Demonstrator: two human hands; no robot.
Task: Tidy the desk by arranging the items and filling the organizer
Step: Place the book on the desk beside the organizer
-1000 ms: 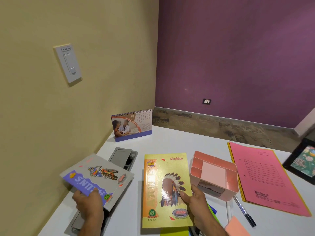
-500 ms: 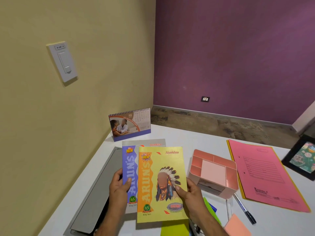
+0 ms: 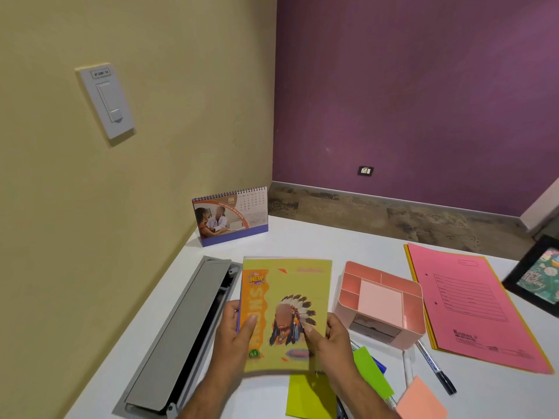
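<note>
Single head view, looking forward-down over desk [image 3: 317, 240] toward wall corner, close.

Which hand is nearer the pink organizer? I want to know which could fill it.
Right. The right hand grips the notebooks' edge just beside the pink organizer; the left hand holds their far edge.

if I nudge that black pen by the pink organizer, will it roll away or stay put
The black pen looks slim and round, so it would probably roll sideways on the smooth white desk. It seems light. The pink folder beside it might stop it.
</note>
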